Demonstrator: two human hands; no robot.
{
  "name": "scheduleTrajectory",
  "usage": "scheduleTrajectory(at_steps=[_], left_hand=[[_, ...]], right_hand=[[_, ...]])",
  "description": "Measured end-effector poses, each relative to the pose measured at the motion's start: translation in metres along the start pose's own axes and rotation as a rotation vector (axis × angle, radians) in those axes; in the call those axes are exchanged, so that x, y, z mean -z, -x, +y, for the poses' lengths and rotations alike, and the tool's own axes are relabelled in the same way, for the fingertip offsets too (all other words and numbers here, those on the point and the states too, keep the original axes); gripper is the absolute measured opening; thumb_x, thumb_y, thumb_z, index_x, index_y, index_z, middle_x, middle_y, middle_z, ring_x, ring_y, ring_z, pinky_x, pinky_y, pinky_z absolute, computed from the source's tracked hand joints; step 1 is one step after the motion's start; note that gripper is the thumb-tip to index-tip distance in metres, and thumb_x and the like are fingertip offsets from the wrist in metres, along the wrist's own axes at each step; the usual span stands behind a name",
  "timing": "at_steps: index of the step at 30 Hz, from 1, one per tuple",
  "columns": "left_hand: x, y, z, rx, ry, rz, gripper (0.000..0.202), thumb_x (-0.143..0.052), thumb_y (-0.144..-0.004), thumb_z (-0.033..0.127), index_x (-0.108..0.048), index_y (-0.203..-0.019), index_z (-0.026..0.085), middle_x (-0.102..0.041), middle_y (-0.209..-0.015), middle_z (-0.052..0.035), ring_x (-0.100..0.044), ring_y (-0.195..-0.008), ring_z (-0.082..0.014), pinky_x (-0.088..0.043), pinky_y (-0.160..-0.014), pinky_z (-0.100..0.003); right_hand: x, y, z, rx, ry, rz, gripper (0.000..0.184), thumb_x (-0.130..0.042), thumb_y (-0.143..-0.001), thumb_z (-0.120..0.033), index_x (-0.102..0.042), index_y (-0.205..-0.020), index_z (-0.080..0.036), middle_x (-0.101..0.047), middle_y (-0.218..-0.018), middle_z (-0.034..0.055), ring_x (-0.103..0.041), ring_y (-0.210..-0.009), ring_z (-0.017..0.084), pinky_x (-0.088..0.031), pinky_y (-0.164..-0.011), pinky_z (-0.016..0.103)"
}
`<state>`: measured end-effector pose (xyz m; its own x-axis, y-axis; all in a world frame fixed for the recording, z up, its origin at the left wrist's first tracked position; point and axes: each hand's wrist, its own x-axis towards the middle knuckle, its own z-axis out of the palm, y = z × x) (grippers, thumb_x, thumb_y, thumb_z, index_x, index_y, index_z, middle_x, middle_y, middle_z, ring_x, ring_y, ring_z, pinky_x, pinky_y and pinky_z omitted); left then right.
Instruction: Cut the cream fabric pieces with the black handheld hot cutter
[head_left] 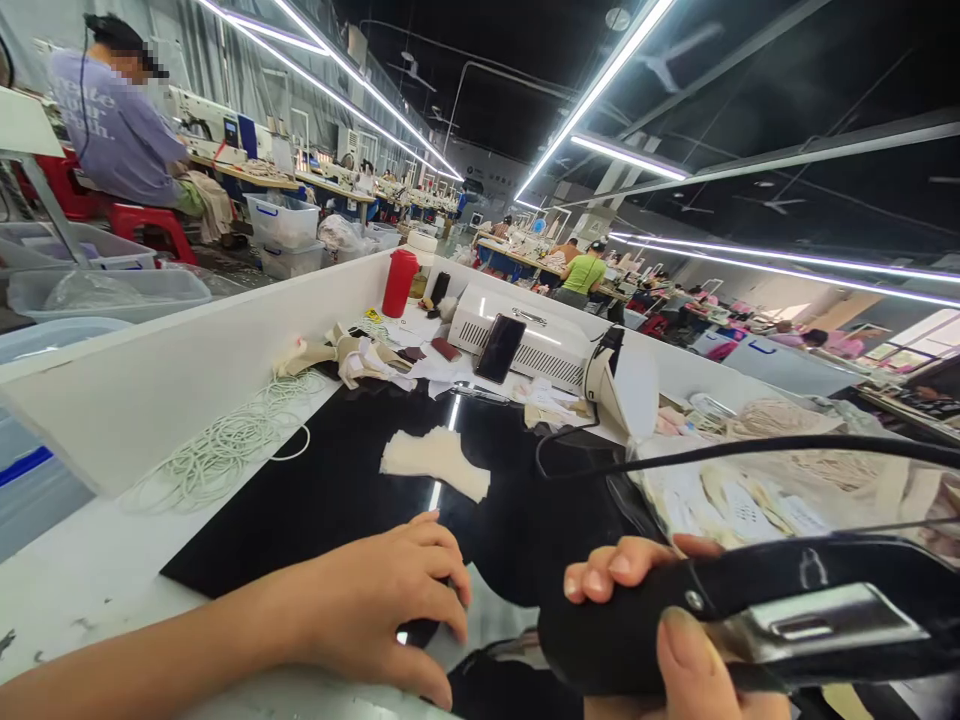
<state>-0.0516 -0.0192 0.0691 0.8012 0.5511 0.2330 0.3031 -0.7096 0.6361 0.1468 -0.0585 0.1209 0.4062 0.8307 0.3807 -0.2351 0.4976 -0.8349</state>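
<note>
My right hand (694, 660) is wrapped round a thick black tool (615, 635) with a slotted silver metal plate, its exact kind unclear, held at the lower right close to the camera. Fingers bent and apart, my left hand (409, 590) hovers over or rests on the near edge of a glossy black board (315, 500); contact cannot be made out. Nothing shows in its grasp. Beyond it, a cream cut fabric piece (435, 462) lies flat on the board. Below the tool, part of another dark, shiny object is mostly hidden.
Pale cord (225, 450) lies tangled at left. Toward the back stand a red bottle (400, 283), a phone (501, 348) leaning on a white vented box (555, 350), and fabric scraps. A white lamp (622, 385) and bagged pieces (750, 490) are at right. White walls (187, 370) edge the table.
</note>
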Motion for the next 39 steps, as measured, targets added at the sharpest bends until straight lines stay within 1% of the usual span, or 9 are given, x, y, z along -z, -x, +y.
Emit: scheduleTrajectory(at_steps=[2, 4, 6, 9, 16, 22, 29, 34, 39], left_hand=[[-0.003, -0.001, 0.001, 0.007, -0.006, 0.016, 0.026, -0.087, -0.087, 0.035, -0.077, -0.109, 0.025, -0.071, -0.128, -0.0073, -0.063, -0.124, -0.0269, -0.024, -0.127, -0.054], [-0.008, -0.003, 0.002, -0.003, -0.015, 0.021, 0.033, -0.084, -0.09, 0.037, -0.075, -0.119, 0.026, -0.067, -0.138, -0.0091, -0.06, -0.13, -0.0289, -0.024, -0.127, -0.055], [-0.012, -0.004, 0.001, -0.017, -0.03, 0.006, 0.041, -0.082, -0.092, 0.039, -0.071, -0.13, 0.028, -0.066, -0.143, -0.0094, -0.056, -0.136, -0.0311, -0.025, -0.127, -0.056], [-0.016, -0.005, 0.0, -0.001, -0.052, -0.043, 0.045, -0.079, -0.094, 0.041, -0.068, -0.136, 0.031, -0.065, -0.144, -0.0076, -0.053, -0.14, -0.0322, -0.024, -0.127, -0.058], [-0.018, -0.003, -0.002, 0.0, -0.04, -0.009, 0.046, -0.08, -0.093, 0.039, -0.067, -0.137, 0.035, -0.067, -0.142, -0.0046, -0.054, -0.138, -0.0306, -0.022, -0.128, -0.055], [-0.02, -0.003, -0.003, 0.023, -0.059, -0.039, 0.045, -0.081, -0.092, 0.038, -0.068, -0.135, 0.034, -0.065, -0.144, -0.0036, -0.053, -0.139, -0.0314, -0.023, -0.128, -0.057], [-0.022, -0.003, -0.003, 0.009, -0.058, -0.013, 0.045, -0.083, -0.091, 0.038, -0.07, -0.134, 0.035, -0.067, -0.141, -0.0046, -0.053, -0.139, -0.0327, -0.024, -0.127, -0.058], [-0.017, -0.005, 0.001, 0.028, -0.064, -0.045, 0.049, -0.087, -0.086, 0.036, -0.071, -0.133, 0.033, -0.068, -0.14, -0.0056, -0.054, -0.139, -0.0355, -0.027, -0.126, -0.061], [-0.011, -0.006, 0.005, 0.037, -0.053, -0.056, 0.05, -0.086, -0.087, 0.035, -0.07, -0.134, 0.034, -0.069, -0.14, -0.0045, -0.054, -0.14, -0.0344, -0.027, -0.127, -0.059]], right_hand=[[0.011, -0.01, 0.002, 0.044, 0.05, 0.063, 0.034, -0.084, -0.082, -0.034, -0.066, -0.11, -0.028, -0.064, -0.079, -0.0028, -0.061, -0.068, 0.017, -0.06, -0.062, 0.035], [0.016, -0.016, 0.004, 0.064, 0.08, 0.102, 0.034, -0.085, -0.079, -0.031, -0.066, -0.107, -0.027, -0.065, -0.078, -0.0026, -0.062, -0.066, 0.017, -0.061, -0.06, 0.037], [0.016, -0.017, 0.005, 0.054, 0.088, 0.145, 0.035, -0.084, -0.079, -0.032, -0.065, -0.108, -0.027, -0.065, -0.078, -0.0031, -0.062, -0.067, 0.017, -0.06, -0.06, 0.036], [0.011, -0.014, 0.007, 0.046, 0.087, 0.187, 0.033, -0.082, -0.082, -0.033, -0.064, -0.109, -0.028, -0.065, -0.08, -0.004, -0.061, -0.069, 0.016, -0.059, -0.063, 0.033], [0.018, -0.012, 0.013, 0.086, 0.071, 0.074, 0.03, -0.081, -0.085, -0.027, -0.066, -0.111, -0.028, -0.068, -0.081, -0.0025, -0.064, -0.069, 0.017, -0.061, -0.063, 0.036], [0.015, -0.013, 0.008, 0.03, 0.069, 0.144, 0.03, -0.081, -0.085, -0.03, -0.065, -0.111, -0.029, -0.066, -0.081, -0.0037, -0.063, -0.07, 0.015, -0.06, -0.065, 0.032], [0.038, -0.027, 0.009, 0.093, 0.096, 0.176, 0.036, -0.085, -0.079, -0.027, -0.066, -0.109, -0.025, -0.067, -0.077, -0.0029, -0.064, -0.065, 0.016, -0.063, -0.058, 0.035], [0.039, -0.025, 0.012, 0.112, 0.095, 0.164, 0.036, -0.084, -0.08, -0.028, -0.065, -0.111, -0.025, -0.067, -0.079, -0.0024, -0.065, -0.066, 0.017, -0.064, -0.058, 0.036], [0.039, -0.025, 0.013, 0.13, 0.11, 0.154, 0.035, -0.082, -0.083, -0.028, -0.065, -0.113, -0.026, -0.068, -0.08, -0.0028, -0.064, -0.067, 0.016, -0.063, -0.061, 0.035]])
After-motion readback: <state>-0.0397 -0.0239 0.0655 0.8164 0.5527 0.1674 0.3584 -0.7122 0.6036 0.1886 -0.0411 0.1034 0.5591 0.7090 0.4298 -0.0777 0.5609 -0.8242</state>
